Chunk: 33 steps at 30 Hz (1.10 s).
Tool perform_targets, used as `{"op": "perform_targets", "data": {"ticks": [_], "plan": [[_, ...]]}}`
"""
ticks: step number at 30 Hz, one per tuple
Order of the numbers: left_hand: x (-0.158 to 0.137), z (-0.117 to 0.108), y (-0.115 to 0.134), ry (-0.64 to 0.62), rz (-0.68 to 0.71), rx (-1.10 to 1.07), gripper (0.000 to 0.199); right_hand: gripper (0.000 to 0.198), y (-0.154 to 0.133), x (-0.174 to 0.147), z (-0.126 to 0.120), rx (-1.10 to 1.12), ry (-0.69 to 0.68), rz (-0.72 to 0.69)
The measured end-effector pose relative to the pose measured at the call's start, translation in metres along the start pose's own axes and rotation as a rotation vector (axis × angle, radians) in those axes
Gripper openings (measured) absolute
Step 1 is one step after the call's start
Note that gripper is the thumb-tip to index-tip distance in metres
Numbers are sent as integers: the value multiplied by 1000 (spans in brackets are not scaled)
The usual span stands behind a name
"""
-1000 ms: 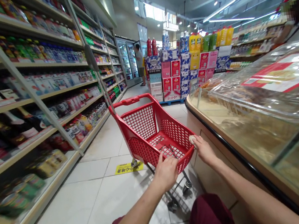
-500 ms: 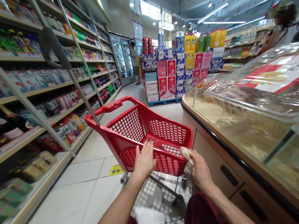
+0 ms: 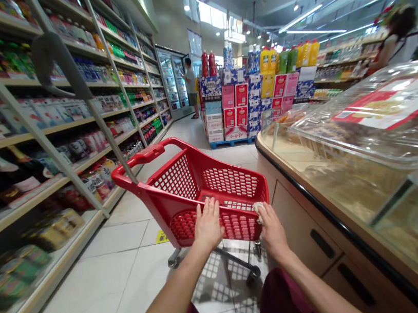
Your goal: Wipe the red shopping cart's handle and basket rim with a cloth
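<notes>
In front of me stands a red plastic shopping cart [image 3: 240, 225], turned sideways with its handle at the far left. My left hand [image 3: 208, 225] lies on the near upper rim of the basket, fingers stretched out over the edge. At the right corner of the same rim, my right hand [image 3: 272, 229] presses a crumpled off-white cloth [image 3: 258, 206] against the red plastic. The fingers are closed around the cloth and partly hide it. A grey pole with a hook-shaped top [image 3: 58, 63] rises from the cart's handle end.
Drink shelves [image 3: 45, 130] line the left side. A wooden counter [image 3: 306, 236] with clear plastic food boxes [image 3: 349, 131] stands close on the right. Stacked drink cartons [image 3: 235, 108] stand ahead. One person [image 3: 190, 84] is by the fridges, another [image 3: 397, 42] beyond the counter.
The cart's handle end and pole have swung slightly left. My right hand has moved with the cloth from beside the corner up onto the rim. My left hand stays on the rim, slightly further right.
</notes>
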<state>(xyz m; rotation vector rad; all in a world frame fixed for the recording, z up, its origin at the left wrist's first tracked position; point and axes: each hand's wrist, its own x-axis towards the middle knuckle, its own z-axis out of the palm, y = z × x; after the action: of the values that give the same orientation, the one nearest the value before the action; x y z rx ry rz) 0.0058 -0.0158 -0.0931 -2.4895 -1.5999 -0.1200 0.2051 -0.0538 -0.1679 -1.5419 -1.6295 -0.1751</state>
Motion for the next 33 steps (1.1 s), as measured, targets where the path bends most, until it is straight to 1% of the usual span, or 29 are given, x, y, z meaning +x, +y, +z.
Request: {"op": "perform_targets", "data": {"ticks": [1, 3, 5, 6, 7, 9, 11, 12, 14, 16, 17, 18, 20, 22, 23, 24, 25, 28, 29, 30, 31, 33], "plan": [[1, 0, 3, 0, -10, -7, 74, 58, -8, 2, 3, 18, -4, -1], [0, 0, 6, 8, -11, -17, 75, 58, -21, 4, 6, 61, -34, -74], [-3, 0, 2, 33, 39, -19, 71, 57, -21, 4, 5, 73, -68, -152], [-5, 0, -2, 51, 60, -16, 69, 57, -15, 4, 2, 59, -77, -160], [-7, 0, -6, 72, 62, -10, 66, 57, -6, 4, -1, 33, -76, -144], [-11, -2, -16, 110, 19, 15, 62, 58, 10, 6, -7, -29, -47, -57], [-13, -4, -21, 122, -31, 46, 60, 58, 12, 9, -6, -54, -11, 10], [-13, -5, -22, 116, -28, 57, 59, 58, 6, 11, -3, -45, -1, 7], [-12, -8, -22, 94, 23, 66, 58, 60, -14, 16, 6, 0, -10, -72], [-11, -10, -24, 83, 77, 68, 56, 62, -31, 21, 13, 42, -51, -168], [-11, -11, -27, 90, 78, 71, 55, 63, -34, 23, 14, 47, -74, -185], [-12, -12, -32, 106, 56, 78, 55, 64, -32, 25, 12, 42, -97, -174], [-15, -13, -41, 147, -8, 101, 55, 64, -18, 28, 5, 3, -110, -85], [-17, -13, -48, 168, -44, 124, 55, 62, -6, 29, -2, -29, -83, 11], [-18, -13, -50, 165, -40, 129, 56, 60, -6, 29, -3, -24, -65, 24], [-18, -14, -50, 156, -32, 129, 56, 59, -10, 29, -1, -2, -55, 5], [-18, -14, -49, 148, -32, 126, 56, 59, -18, 29, 2, 38, -53, -44], [-19, -15, -43, 136, -52, 113, 58, 60, -53, 30, 14, 206, -98, -250], [-19, -15, -42, 133, -55, 109, 59, 59, -61, 31, 14, 255, -109, -275], [-21, -15, -40, 128, -55, 103, 59, 56, -64, 33, 10, 295, -108, -254], [-22, -15, -39, 122, -56, 96, 60, 53, -63, 36, 2, 324, -94, -187], [-25, -15, -37, 113, -61, 80, 60, 46, -49, 45, -23, 353, -56, 15]]}}
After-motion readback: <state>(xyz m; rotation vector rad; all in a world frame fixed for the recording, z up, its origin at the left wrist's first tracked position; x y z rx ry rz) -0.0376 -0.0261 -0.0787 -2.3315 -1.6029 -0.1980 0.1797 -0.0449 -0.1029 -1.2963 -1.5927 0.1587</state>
